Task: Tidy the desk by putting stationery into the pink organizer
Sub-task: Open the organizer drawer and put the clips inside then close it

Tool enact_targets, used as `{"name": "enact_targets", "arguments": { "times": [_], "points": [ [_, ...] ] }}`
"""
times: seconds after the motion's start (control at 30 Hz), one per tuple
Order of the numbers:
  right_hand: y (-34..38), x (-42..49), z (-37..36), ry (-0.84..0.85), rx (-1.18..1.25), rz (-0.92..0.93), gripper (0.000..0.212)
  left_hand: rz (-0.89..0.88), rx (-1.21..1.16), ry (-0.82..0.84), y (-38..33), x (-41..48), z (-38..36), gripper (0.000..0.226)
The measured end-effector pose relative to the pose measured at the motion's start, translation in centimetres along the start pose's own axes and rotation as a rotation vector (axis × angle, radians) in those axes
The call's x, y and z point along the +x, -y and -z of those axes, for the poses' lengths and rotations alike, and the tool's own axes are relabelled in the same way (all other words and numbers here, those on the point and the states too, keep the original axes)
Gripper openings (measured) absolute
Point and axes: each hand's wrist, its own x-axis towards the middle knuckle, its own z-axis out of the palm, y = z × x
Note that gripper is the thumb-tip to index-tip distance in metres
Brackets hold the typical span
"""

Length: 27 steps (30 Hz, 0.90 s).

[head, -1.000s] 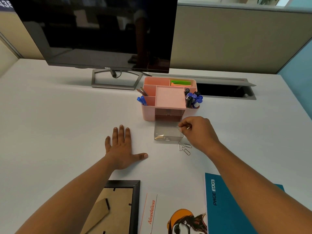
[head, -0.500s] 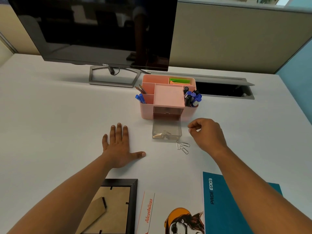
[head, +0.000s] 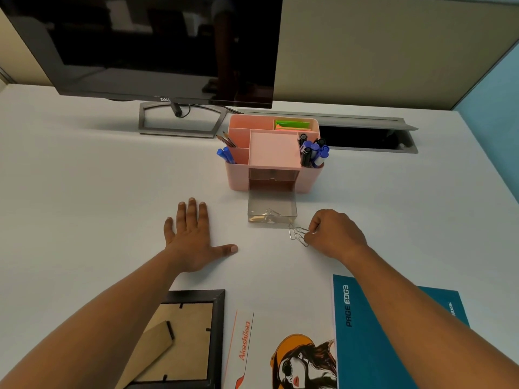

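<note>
- White desk (head: pixel 84 192) carries everything; it is the biggest thing before me.
- Pink organizer (head: pixel 238 178) stands in the middle of it, far from me, with pens and sticky notes already in the upper compartments.
- Clear drawer (head: pixel 280 203) is pulled out of the organizer's front towards me and open on top. One paper clip (head: pixel 272 211) lies inside, near the front wall.
- Left hand (head: pixel 192 234) lies flat on the desk, to the left of the drawer and well apart from it, fingers straight and thumb spread out. It holds nothing.
- Right hand (head: pixel 335 234) is to the right of the drawer's front corner. The fingers are curled down, and thumb and forefinger pinch the end of one clip. It is by far the nearer hand to the work.
- Loose paper clips (head: pixel 295 234) lie on the desk just beside that front right corner, touching each other. Two run lengthwise mostly away from me, and one lies slanted. I judge the drawer is only a short way up and to the left of them, so a small lift over its low wall should be enough.
</note>
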Motion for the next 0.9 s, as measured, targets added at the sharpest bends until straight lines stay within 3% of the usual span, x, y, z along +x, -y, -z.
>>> {"name": "enact_targets", "arguments": {
  "times": [0.33, 0.57, 0.9],
  "points": [
    [0.2, 0.0, 0.2, 0.045, 0.023, 0.02, 0.019, -0.003, -0.009, -0.004, 0.1, 0.2, -0.1, 0.124],
    [1.6, -0.9, 2.9, -0.13, 0.232, 0.155, 0.015, -0.006, -0.012, -0.006, 0.2, 0.2, -0.2, 0.125],
    [4.7, 1.3, 1.9, -0.253, 0.178, 0.261, 0.007, -0.01, -0.018, -0.009, 0.3, 0.1, -0.3, 0.125]
  ]
}}
